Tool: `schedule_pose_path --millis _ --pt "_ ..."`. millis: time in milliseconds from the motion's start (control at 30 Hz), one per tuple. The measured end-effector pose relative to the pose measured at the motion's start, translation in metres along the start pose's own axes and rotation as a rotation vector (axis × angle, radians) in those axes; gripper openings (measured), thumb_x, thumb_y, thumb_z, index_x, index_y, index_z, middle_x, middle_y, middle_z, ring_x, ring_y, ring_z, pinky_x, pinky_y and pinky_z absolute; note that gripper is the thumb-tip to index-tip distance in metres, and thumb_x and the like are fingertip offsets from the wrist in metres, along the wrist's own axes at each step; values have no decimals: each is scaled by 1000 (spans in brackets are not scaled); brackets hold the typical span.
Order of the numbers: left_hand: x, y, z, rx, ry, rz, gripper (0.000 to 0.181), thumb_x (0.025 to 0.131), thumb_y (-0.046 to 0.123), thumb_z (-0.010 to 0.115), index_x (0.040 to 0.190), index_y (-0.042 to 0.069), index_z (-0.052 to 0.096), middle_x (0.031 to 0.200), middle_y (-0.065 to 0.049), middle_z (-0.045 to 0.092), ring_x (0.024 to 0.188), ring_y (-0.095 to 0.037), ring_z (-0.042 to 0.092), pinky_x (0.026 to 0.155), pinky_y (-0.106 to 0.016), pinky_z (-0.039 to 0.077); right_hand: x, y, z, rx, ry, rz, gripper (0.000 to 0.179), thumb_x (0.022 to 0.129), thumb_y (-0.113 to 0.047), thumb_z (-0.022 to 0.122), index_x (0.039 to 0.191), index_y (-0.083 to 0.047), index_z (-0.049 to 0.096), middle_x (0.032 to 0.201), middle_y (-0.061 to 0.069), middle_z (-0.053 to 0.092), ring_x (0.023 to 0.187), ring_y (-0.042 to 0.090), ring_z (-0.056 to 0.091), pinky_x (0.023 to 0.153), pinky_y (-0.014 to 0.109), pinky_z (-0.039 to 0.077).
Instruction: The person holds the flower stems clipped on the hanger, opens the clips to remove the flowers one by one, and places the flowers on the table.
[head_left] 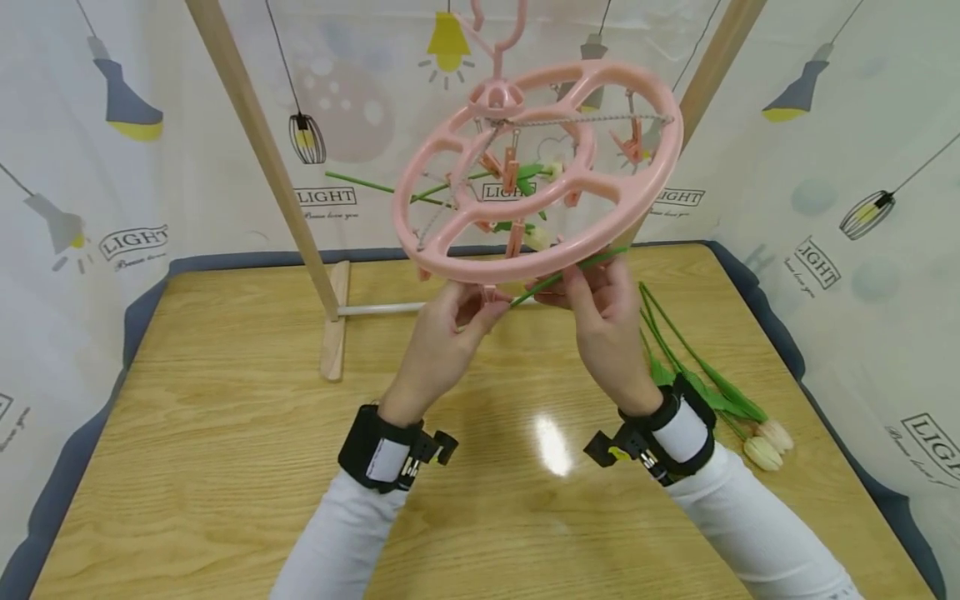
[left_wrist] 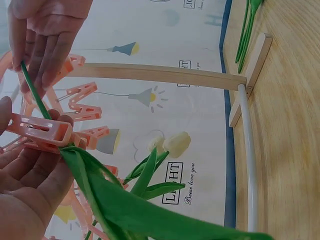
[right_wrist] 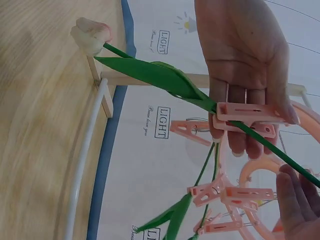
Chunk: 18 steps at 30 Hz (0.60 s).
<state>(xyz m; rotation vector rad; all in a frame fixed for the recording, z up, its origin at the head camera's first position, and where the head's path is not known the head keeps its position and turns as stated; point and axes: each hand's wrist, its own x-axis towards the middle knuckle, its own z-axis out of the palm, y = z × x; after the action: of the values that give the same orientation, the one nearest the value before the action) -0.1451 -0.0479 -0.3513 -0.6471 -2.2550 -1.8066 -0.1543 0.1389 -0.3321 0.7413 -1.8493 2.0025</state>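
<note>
A pink round clip hanger [head_left: 517,267] hangs tilted in front of me, with small pink clothespins below its ring. My left hand [head_left: 446,333] pinches one clothespin [right_wrist: 245,111] at the near rim, and its jaws sit across the stem of a tulip [right_wrist: 180,85]. That tulip's pale head points down and its green leaf hangs below the clip. Toward the stem's other end, my right hand [head_left: 611,333] holds the green stem [head_left: 551,282] between thumb and fingers. Other tulips [left_wrist: 172,145] hang from clothespins farther back on the ring.
Several tulips [head_left: 765,446] lie on the wooden table [head_left: 225,467] at the right. A wooden stand [head_left: 262,150] with a white crossbar [head_left: 378,309] rises behind the hands. A lamp-printed cloth [head_left: 60,317] surrounds the table's back and sides.
</note>
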Motion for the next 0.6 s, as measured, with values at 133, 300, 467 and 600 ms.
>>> schedule_pose_path --millis 133,300,467,600 --pt "-1 0 0 5 -6 -31 19 98 15 61 111 1 61 98 -12 66 84 -22 63 75 -25 54 1 3 3 15 -1 19 26 106 -10 41 131 -7 45 111 7 62 97 19 67 86 38 60" --pt "-2 1 -1 23 -6 -8 20 95 12 64 112 0 62 100 -13 68 85 -20 65 75 -24 54 1 4 4 68 9 55 27 105 -8 43 132 -8 43 117 6 57 103 17 63 88 36 59" --pt "-1 -1 1 41 7 39 18 96 10 62 110 -2 60 93 -14 65 77 -20 61 69 -23 53 -3 4 8 121 4 109 30 100 1 49 127 -13 44 118 3 56 109 16 62 91 36 58" --pt "0 -2 3 47 30 49 16 97 9 60 109 -2 59 89 -13 62 74 -17 57 67 -23 53 -5 7 12 124 18 84 34 96 10 51 121 -13 49 113 2 59 104 15 64 88 36 59"
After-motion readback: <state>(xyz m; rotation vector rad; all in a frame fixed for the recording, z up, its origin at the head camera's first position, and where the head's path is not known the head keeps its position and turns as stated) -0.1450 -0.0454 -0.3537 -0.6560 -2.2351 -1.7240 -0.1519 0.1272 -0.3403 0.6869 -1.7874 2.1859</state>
